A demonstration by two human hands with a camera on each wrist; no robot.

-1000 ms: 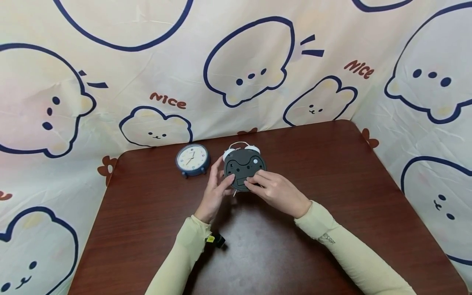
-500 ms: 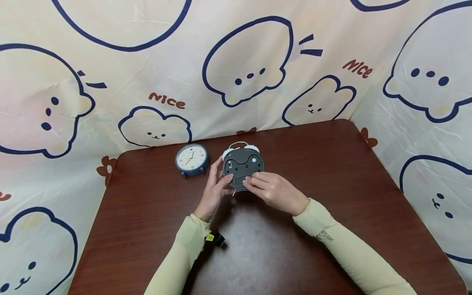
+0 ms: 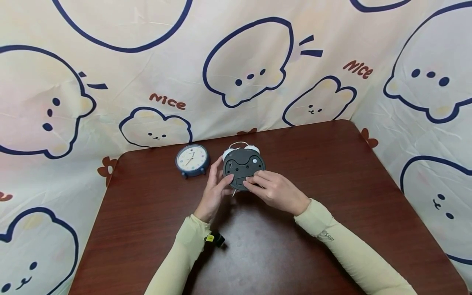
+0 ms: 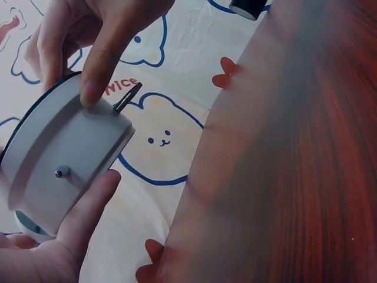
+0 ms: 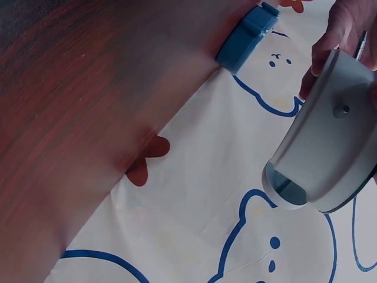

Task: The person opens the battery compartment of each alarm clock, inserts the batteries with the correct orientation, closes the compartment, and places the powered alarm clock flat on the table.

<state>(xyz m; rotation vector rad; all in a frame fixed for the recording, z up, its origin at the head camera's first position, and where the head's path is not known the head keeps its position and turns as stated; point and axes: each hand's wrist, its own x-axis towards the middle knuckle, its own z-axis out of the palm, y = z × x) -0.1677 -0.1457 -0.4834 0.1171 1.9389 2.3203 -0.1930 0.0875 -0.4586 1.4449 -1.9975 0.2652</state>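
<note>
My left hand (image 3: 214,190) grips a twin-bell alarm clock (image 3: 241,164) by its left side, thumb on the dark grey back and fingers behind it. The back, with its knobs and rectangular battery cover (image 3: 240,181), is turned up toward me; the dial is hidden. My right hand (image 3: 274,190) has its bent fingers at the lower right of the back, near the cover. In the left wrist view, the right thumb (image 4: 91,97) presses on the white casing (image 4: 70,153), next to a thin metal leg (image 4: 128,97). Whether the cover has shifted cannot be made out.
A blue round alarm clock (image 3: 192,160) stands on the brown table (image 3: 313,155), left of the held clock, its white dial facing up. A cartoon-printed cloth (image 3: 236,41) hangs behind the table and along its sides.
The held clock tilts slightly and returns. Both hands keep their places on it, and the blue clock stays where it stands.
</note>
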